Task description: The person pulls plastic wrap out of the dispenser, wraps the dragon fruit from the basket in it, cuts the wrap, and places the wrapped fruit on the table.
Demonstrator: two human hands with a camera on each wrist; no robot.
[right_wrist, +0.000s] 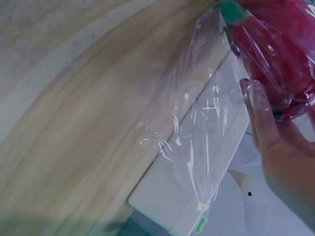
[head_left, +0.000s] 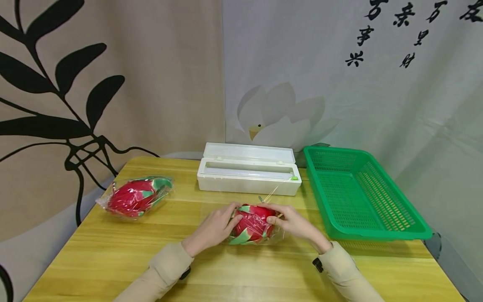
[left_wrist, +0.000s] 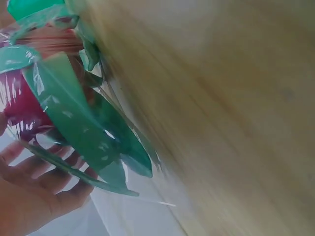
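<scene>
A red dragon fruit [head_left: 252, 224] with green scales lies on the wooden table [head_left: 113, 256] in front of me, covered in clear cling film. My left hand [head_left: 231, 214] cups its left side, fingers curled over the top. My right hand [head_left: 273, 214] holds its right side, thumb on the fruit. In the left wrist view the fruit [left_wrist: 24, 105] and its green scales show under film above my fingers [left_wrist: 34, 172]. In the right wrist view my fingers [right_wrist: 263, 123] press film against the fruit [right_wrist: 280, 59], and a loose sheet of film [right_wrist: 206, 128] trails off it.
A second film-wrapped dragon fruit [head_left: 136, 196] lies at the table's left. A white cling-film dispenser box [head_left: 249, 170] with its lid open stands behind my hands. A green plastic basket [head_left: 362, 193] sits at the right, reaching the table's edge. Curtains hang behind.
</scene>
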